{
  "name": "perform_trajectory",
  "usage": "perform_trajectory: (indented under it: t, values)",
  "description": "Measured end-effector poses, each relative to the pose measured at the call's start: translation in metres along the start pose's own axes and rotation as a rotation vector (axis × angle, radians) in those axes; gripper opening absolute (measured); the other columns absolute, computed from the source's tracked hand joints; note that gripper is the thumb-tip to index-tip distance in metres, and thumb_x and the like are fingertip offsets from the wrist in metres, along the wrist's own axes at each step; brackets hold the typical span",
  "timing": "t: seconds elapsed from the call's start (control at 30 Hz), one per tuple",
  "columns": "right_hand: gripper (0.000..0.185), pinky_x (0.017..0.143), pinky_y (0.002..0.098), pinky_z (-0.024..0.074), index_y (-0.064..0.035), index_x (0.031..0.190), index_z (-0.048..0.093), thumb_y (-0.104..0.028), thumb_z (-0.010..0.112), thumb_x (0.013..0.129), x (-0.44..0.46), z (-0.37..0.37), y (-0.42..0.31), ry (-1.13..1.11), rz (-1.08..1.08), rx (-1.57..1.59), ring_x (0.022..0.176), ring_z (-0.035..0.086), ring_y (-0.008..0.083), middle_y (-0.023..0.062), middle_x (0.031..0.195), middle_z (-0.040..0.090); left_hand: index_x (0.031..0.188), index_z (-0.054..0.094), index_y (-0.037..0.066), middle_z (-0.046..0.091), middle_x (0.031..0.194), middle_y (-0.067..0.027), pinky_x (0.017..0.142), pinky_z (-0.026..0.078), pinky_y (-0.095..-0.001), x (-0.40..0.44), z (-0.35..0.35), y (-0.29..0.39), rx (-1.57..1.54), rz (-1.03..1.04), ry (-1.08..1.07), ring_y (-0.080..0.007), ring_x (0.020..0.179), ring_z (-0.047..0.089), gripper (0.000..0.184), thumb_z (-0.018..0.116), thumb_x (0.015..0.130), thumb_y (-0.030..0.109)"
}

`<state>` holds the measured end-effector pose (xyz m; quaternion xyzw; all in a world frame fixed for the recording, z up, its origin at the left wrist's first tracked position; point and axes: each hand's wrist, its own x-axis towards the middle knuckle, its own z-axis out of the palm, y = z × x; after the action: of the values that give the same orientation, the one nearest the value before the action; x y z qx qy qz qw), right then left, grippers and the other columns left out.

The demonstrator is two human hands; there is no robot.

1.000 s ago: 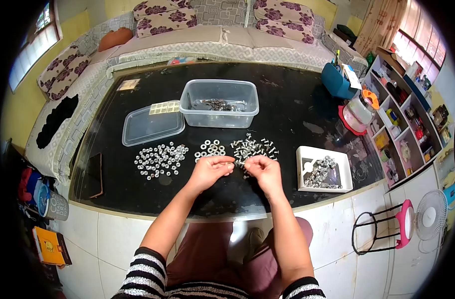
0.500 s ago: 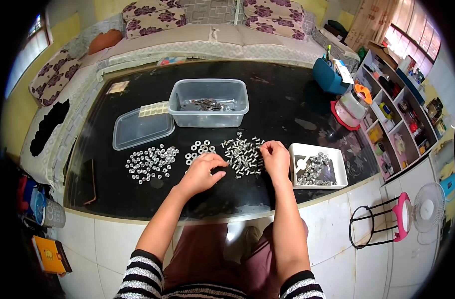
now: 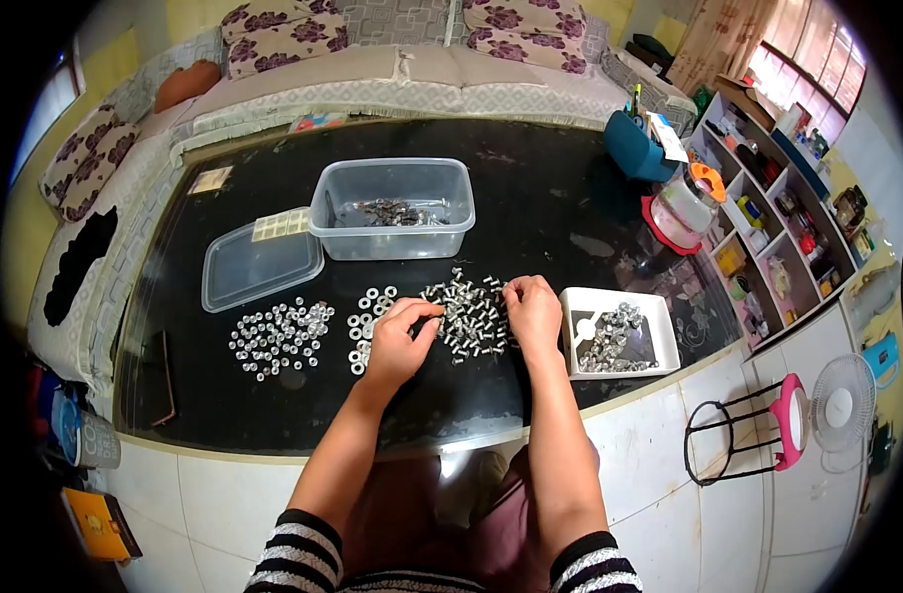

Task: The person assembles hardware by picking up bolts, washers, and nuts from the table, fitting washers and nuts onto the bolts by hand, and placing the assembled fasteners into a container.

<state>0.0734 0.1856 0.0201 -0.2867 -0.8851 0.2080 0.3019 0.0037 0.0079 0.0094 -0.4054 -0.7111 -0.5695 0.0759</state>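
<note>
A pile of small metal screws [image 3: 468,318] lies on the black table between my two hands. At the pile's left edge is my left hand [image 3: 400,344], its thumb and fingers curved towards each other; what lies between the tips is too small to make out. My right hand [image 3: 533,314] touches the pile's right edge with its fingers bent together, their contents hidden. Flat washers [image 3: 360,333] are partly covered by my left hand. Farther left are many small round nuts [image 3: 278,338]. On the right, a white box [image 3: 624,375] holds metal pieces [image 3: 616,336].
Behind the piles stands a clear plastic tub [image 3: 392,243] with small dark metal parts, beside its lid [image 3: 258,269]. A phone [image 3: 157,378] lies at the left. A jar [image 3: 685,210] and a teal holder [image 3: 637,148] stand at the back right.
My hands, close together over the screws a second ago, have parted to the pile's two sides. The screws look more spread out. The whole view has shifted, with the table farther left.
</note>
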Motion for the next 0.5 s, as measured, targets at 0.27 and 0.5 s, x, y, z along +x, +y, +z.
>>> perform_trajectory:
  t: [0.27,0.5]
  values:
    - [0.008,0.065,0.0364,0.045,-0.0061,0.072,0.061,-0.013,0.058,0.072,0.0,-0.002,-0.004,0.065,-0.073,0.049,0.073,0.056,0.0268,0.0094,0.075,0.056,0.081,0.06,0.001,0.058,0.081,-0.0067,0.061,0.043,-0.0236,-0.001,0.001,0.001,0.016,0.014,-0.005,-0.0163,0.071,0.055,0.011,0.057,0.071,0.0]
    - [0.007,0.065,0.035,0.0451,-0.0059,0.076,0.061,-0.011,0.058,0.072,-0.006,-0.054,0.011,0.213,-0.077,0.068,0.074,0.055,0.0262,0.0078,0.077,0.056,0.078,0.059,0.001,0.058,0.08,-0.0087,0.068,0.043,-0.0271,-0.003,0.005,0.007,0.051,0.03,-0.035,-0.021,0.074,0.056,0.01,0.057,0.069,-0.002]
